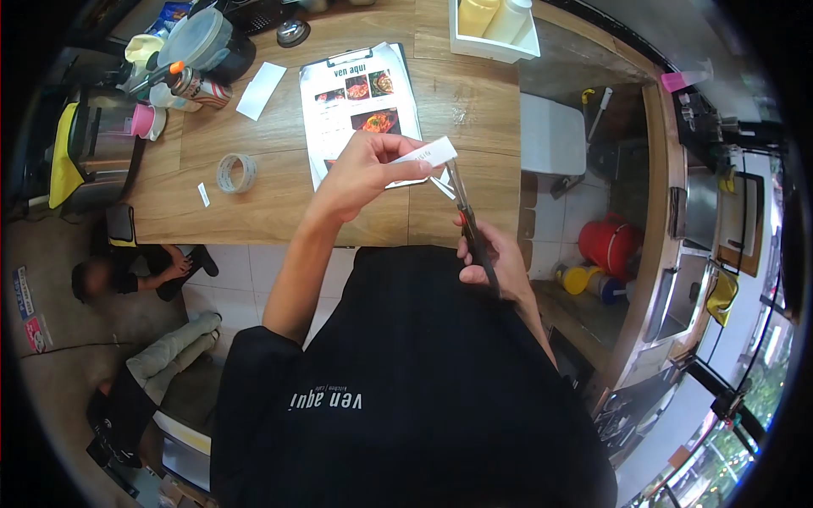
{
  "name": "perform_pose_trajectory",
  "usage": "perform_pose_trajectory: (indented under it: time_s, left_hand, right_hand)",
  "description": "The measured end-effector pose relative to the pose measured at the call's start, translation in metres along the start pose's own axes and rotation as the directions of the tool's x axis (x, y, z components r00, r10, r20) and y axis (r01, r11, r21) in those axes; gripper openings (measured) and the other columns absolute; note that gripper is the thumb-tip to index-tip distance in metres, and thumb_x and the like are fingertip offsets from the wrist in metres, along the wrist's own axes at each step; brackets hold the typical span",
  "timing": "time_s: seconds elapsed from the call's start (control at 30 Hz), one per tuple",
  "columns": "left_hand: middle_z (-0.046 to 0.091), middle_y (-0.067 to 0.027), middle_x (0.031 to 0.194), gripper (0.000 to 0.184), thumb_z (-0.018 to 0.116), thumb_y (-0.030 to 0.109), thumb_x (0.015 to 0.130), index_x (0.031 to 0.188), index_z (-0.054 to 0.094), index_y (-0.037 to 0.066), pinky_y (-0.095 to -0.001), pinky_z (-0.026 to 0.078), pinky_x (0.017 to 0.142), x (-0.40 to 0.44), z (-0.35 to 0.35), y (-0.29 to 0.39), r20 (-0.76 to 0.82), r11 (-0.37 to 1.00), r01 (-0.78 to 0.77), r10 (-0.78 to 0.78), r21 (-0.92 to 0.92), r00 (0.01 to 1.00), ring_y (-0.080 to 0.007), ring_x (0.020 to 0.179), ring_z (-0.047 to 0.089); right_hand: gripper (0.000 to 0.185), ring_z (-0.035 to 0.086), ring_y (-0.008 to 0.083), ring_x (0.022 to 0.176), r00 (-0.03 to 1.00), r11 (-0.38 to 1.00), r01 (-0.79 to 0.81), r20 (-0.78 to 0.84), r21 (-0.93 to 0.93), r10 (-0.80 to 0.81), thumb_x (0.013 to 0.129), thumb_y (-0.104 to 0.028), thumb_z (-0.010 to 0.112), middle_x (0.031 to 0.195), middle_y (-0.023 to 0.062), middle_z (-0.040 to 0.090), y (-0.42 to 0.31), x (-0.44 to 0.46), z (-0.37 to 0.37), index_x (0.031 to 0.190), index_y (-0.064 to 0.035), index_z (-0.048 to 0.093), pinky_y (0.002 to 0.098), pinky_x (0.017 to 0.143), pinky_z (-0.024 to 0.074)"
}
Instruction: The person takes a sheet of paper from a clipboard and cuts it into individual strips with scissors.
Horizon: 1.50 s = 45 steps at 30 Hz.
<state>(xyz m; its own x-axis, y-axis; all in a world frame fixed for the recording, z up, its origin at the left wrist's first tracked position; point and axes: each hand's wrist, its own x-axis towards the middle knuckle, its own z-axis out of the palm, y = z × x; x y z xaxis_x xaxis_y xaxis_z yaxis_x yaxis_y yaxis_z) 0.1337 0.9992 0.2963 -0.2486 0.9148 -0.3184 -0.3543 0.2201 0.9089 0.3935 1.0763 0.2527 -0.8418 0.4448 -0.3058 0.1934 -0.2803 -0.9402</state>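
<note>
A small white paper piece with faint print is pinched in my left hand, above the lower right of a clipboard menu. My right hand grips dark-handled scissors. Their blades point up and away, with the tips at the paper's right end. A thin white strip shows beside the blades, just below the paper; whether it is still attached I cannot tell. The menu's lower part is hidden behind my left hand.
A clear tape roll, a paper scrap and a white sheet lie on the wooden table. A bottle tray stands at the back right. Two people are at the lower left.
</note>
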Motion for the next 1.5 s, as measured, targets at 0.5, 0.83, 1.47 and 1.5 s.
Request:
perform_pose_trajectory:
  time_s: [0.5, 0.83, 1.47, 1.5]
  left_hand:
    - [0.07, -0.017, 0.096, 0.024, 0.076, 0.0, 0.072, 0.055, 0.058, 0.0, -0.0212, 0.042, 0.065, -0.002, 0.022, 0.024, 0.095, 0.986, 0.051, -0.067, 0.158, 0.993, -0.0133, 0.076, 0.062]
    - [0.071, -0.0168, 0.096, 0.019, 0.076, 0.003, 0.071, 0.059, 0.063, -0.002, -0.0218, 0.04, 0.061, 0.001, 0.027, 0.026, 0.098, 0.981, 0.018, -0.038, 0.196, 0.994, -0.0111, 0.071, 0.059]
    - [0.071, -0.0074, 0.08, 0.014, 0.074, 0.009, 0.083, 0.079, 0.07, -0.003, -0.0212, 0.047, 0.063, 0.023, 0.012, -0.024, 0.103, 0.953, 0.209, -0.235, 0.218, 0.966, -0.0106, 0.068, 0.063]
    - [0.071, -0.0074, 0.08, 0.014, 0.074, 0.009, 0.083, 0.079, 0.07, -0.003, -0.0212, 0.047, 0.063, 0.022, 0.011, -0.027, 0.106, 0.953, 0.211, -0.238, 0.219, 0.965, -0.0106, 0.068, 0.063]
  right_hand:
    - [0.081, 0.056, 0.0083, 0.068, 0.999, 0.996, -0.015, -0.033, -0.084, 0.013, 0.064, -0.042, 0.091, 0.08, 0.0036, 0.061, -0.031, -0.014, 0.007, 0.125, 0.0014, 0.059, 0.0226, 0.062, 0.0436]
    - [0.073, 0.058, 0.0094, 0.07, 0.999, 0.998, 0.012, -0.036, -0.062, -0.015, 0.069, -0.029, 0.09, 0.075, 0.0035, 0.062, -0.036, -0.017, 0.008, 0.124, 0.0068, 0.058, 0.0247, 0.066, 0.0465]
    - [0.051, 0.062, 0.0064, 0.062, 0.963, 0.983, -0.161, -0.202, 0.093, 0.177, 0.076, -0.014, 0.085, 0.073, 0.0056, 0.069, 0.0, -0.013, 0.0, 0.115, 0.0078, 0.061, 0.0202, 0.056, 0.049]
    - [0.051, 0.062, 0.0064, 0.062, 0.962, 0.982, -0.162, -0.205, 0.096, 0.179, 0.076, -0.014, 0.085, 0.073, 0.0056, 0.069, 0.0, -0.011, 0.0, 0.115, 0.0078, 0.061, 0.0202, 0.056, 0.049]
